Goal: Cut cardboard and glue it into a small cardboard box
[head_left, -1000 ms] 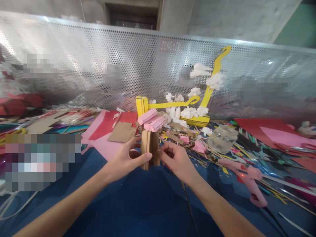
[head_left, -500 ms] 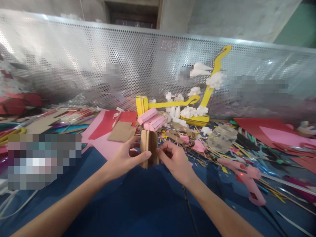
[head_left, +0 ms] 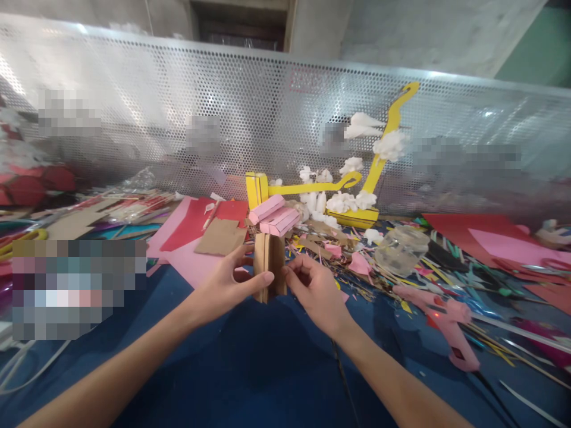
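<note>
A small folded cardboard piece point(head_left: 263, 255) is held upright over the blue table, its panels joined at angles. My left hand point(head_left: 229, 279) grips it from the left, with the thumb pressed across the front face. On the other side, my right hand point(head_left: 312, 288) pinches the right panel's edge between thumb and fingertips. Just behind the cardboard piece lie pink paper-covered blocks point(head_left: 280, 220). A flat cardboard sheet point(head_left: 220, 236) rests to the left of them on pink and red paper.
A pink glue gun point(head_left: 441, 318) with a lit red light lies at the right. Yellow shapes with white cotton tufts point(head_left: 352, 219) stand against a perforated metal panel point(head_left: 267, 119). Paper scraps, sticks and a clear plastic container point(head_left: 401, 249) clutter the table's back.
Almost nothing differs. Both hands keep the same hold on the cardboard piece, and the view has shifted very slightly.
</note>
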`<state>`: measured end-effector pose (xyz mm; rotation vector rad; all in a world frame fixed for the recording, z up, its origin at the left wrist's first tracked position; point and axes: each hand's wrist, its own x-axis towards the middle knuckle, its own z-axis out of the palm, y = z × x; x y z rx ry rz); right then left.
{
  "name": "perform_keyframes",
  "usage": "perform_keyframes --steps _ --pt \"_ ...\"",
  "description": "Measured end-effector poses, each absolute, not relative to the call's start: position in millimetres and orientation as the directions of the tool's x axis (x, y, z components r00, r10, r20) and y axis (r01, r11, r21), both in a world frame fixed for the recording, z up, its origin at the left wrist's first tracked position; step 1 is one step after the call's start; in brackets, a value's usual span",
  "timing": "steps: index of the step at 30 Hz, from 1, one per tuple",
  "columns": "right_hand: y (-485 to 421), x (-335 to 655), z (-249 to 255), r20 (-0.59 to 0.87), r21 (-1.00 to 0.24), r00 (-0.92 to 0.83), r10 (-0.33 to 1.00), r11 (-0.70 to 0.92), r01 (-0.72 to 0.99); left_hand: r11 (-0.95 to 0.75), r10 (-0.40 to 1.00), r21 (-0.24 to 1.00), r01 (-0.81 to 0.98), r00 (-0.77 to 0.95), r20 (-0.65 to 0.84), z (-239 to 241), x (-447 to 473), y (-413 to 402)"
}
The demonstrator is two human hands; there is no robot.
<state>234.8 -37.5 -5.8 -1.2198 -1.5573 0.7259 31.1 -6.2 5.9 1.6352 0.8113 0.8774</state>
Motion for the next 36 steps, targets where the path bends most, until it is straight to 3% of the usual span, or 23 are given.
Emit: perform_keyframes --steps 10,20,32,36 --pt "-37 233 -8 0.370 -0.843 0.019 0.929 0.327 0.427 -0.206 0.867 0.975 0.088 0.478 0.140 6 32 -8" --pt "-32 232 -14 0.370 -0.859 0.029 0.929 0.330 0.391 -0.211 0.892 0.972 0.104 0.428 0.148 5 33 -5" --pt "-34 233 -14 0.315 -0.776 -0.097 0.944 0.315 0.547 -0.247 0.894 0.963 0.109 0.410 0.183 8 33 -8" --pt "-34 234 -13 0.296 -0.792 -0.134 0.946 0.321 0.520 -0.239 0.889 0.968 0.081 0.420 0.185 7 34 -10"
